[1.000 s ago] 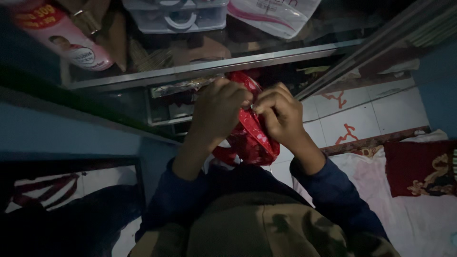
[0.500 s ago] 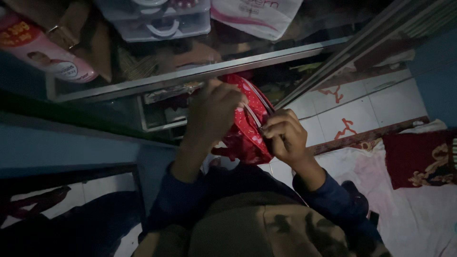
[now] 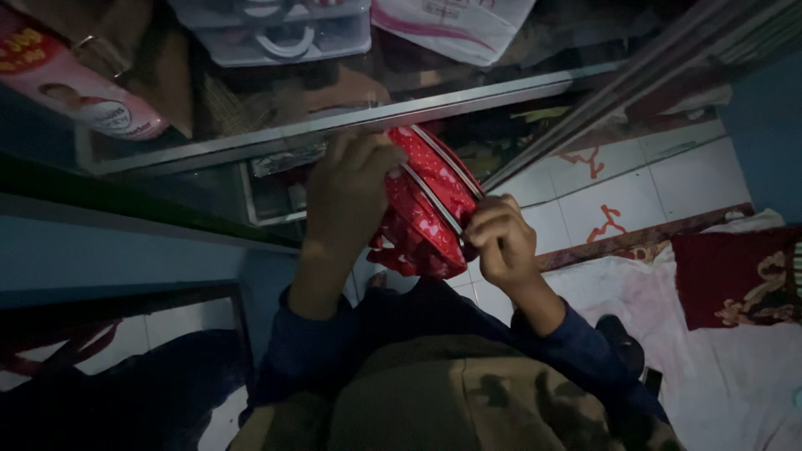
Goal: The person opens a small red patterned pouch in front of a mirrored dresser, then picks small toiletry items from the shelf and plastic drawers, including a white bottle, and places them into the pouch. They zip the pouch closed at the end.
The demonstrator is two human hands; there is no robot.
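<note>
Red pouch (image 3: pixel 422 213) with pale dots held up in front of the glass shelf (image 3: pixel 334 125), just below its metal edge. Left hand (image 3: pixel 347 196) grips the pouch's far end, fingers (image 3: pixel 368 159) curled together over the top by the zipper. Right hand (image 3: pixel 501 242) at the near end, fingers (image 3: pixel 489 219) pressed together, pinching at the zipper's end; pull tab itself hidden. Pouch sits between both hands, touching both.

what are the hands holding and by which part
Both hold a red dotted zip pouch. The left hand grips its upper end; the right hand pinches at the lower end of the zipper line, probably the pull.
</note>
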